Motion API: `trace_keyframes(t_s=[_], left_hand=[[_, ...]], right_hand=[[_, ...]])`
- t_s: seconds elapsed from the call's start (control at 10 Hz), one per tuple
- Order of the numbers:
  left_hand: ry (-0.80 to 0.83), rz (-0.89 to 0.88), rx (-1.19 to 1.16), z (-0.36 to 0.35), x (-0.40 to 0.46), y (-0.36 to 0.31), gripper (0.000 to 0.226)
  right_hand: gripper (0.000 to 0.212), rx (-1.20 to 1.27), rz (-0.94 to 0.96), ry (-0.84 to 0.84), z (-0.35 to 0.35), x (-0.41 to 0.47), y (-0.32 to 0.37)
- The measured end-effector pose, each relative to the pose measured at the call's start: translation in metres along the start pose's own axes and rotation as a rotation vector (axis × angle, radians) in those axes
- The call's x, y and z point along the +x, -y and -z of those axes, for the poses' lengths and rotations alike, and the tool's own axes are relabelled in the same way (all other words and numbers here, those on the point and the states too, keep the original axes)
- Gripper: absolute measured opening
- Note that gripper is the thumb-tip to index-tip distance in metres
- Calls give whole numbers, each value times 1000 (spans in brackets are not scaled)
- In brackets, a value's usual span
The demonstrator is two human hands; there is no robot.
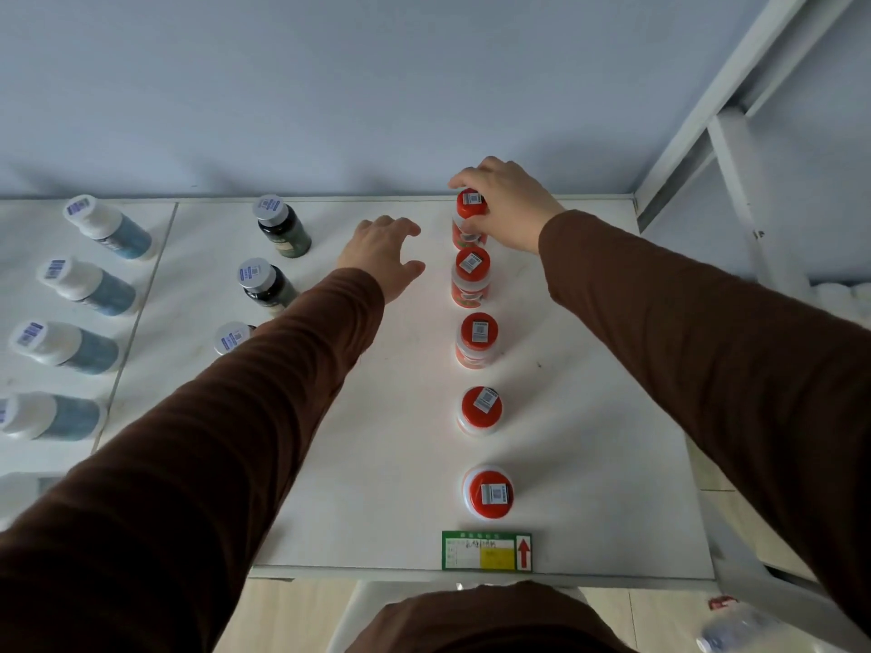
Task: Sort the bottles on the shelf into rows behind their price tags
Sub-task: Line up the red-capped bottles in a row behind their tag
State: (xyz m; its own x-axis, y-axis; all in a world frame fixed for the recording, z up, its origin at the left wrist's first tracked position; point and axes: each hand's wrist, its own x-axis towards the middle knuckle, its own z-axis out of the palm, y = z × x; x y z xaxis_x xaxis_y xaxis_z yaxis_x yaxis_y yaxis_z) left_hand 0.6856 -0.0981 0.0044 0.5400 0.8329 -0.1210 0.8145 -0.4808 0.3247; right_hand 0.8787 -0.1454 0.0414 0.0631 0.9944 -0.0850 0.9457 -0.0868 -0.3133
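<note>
— Right hand [506, 205]?
— Upper centre of the frame, fingers curled over the cap of the rearmost red-capped white plastic bottle [470, 219], gripping from above. Upright, long axis vertical, close to the blue back wall [330, 87].
— Rest of that row?
— Four more red-capped bottles [478, 339] running straight down the frame to the green and yellow price tag [486, 550] at the front edge of the white shelf [589, 464]. Evenly spaced, none touching.
— Left hand [384, 256]?
— Just left of the row, fingers loosely spread, holding nothing, hovering over bare shelf. Whether touching the surface: cannot tell.
— Nearer the dark ones?
— Yes. Dark green glass bottles with silver caps [266, 282] centre left, partly hidden under the left sleeve [235, 417]. Probably next for that hand.
— Anything in the way?
— Only the second red bottle directly in front of the gripped one. Blue bottles with white caps [80, 285] at far left, well apart.
</note>
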Motion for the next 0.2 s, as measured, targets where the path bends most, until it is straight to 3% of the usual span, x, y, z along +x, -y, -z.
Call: trace_keyframes(t_s=[0.2], left_hand=[[-28,-42,-6,19,-22,1,48]], right_hand=[[42,4,52,-96,13,-14,19]])
